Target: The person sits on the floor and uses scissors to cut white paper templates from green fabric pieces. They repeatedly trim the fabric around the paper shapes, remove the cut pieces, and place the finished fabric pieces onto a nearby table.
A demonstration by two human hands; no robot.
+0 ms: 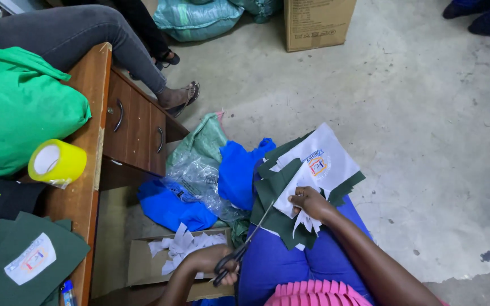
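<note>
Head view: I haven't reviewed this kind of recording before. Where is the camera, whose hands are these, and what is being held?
There is no machine here. The one picture comes from a camera worn on a person's head, looking down at their lap and their two bare hands.

The left hand grips a pair of scissors, blades pointing up toward the cloth. The right hand holds a piece of dark green fabric with white backing and a coloured badge, resting on the lap.

Beside the knees, a cardboard box holds white offcuts, near blue cloth and a clear plastic bag. At left, a wooden desk carries a roll of yellow tape and a green bag. Another person's legs rest near it.
</note>
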